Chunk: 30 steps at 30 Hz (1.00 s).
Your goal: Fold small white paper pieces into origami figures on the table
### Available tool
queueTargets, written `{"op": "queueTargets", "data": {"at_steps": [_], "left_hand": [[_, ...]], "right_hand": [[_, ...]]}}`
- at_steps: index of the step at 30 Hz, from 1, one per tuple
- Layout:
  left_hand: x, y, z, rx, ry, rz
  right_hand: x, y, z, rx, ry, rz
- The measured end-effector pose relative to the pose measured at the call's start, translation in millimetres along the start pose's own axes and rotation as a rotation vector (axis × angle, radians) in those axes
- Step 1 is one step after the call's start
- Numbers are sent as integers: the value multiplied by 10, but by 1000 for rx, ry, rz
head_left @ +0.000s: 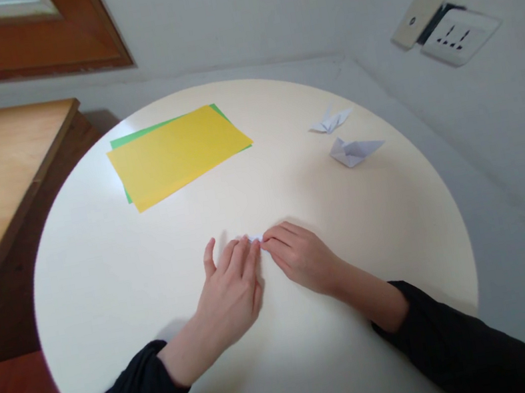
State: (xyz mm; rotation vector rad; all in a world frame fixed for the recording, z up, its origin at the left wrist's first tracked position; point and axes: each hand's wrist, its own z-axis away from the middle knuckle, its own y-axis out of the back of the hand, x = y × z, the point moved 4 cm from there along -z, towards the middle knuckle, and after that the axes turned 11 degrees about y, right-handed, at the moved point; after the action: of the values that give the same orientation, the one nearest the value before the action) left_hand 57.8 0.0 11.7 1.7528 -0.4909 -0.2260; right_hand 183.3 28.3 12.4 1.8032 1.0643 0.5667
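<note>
Both hands meet over a small piece of folded white paper [256, 238] near the middle of the round table; only a sliver of it shows between my fingertips. My left hand [231, 293] presses down on the paper from the left, its middle fingers close together and one outer finger raised. From the right, my right hand [304, 257] pinches the paper's other end between thumb and fingers. How the paper is folded is hidden by the hands.
Two folded white paper figures, a flatter winged one [331, 122] and a boat-like one [356, 151], rest at the back right of the white table [102, 265]. Yellow paper [179, 157] overlaps green paper [135, 137] at the back left. A wooden desk [4, 147] stands left.
</note>
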Motion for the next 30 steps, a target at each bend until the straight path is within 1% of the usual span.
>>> {"op": "queueTargets", "data": {"at_steps": [5, 8, 11, 15, 19, 26, 30], "left_hand": [[-5, -12, 14, -7, 14, -7], [-1, -18, 12, 0, 2, -30], [16, -35, 2, -2, -63, -57], [32, -64, -3, -35, -147, -49], [31, -67, -4, -44, -157, -50], [48, -54, -3, -19, -183, -79], [51, -56, -9, -20, -174, -69]], "right_hand": [[3, 66, 113, 77, 12, -91], [22, 121, 243, 127, -51, -156], [33, 157, 361, 145, -104, -173], [34, 174, 423, 140, -124, -182], [38, 175, 367, 113, -146, -126], [-39, 97, 206, -47, -92, -2], [-63, 78, 184, -82, -96, 20]]}}
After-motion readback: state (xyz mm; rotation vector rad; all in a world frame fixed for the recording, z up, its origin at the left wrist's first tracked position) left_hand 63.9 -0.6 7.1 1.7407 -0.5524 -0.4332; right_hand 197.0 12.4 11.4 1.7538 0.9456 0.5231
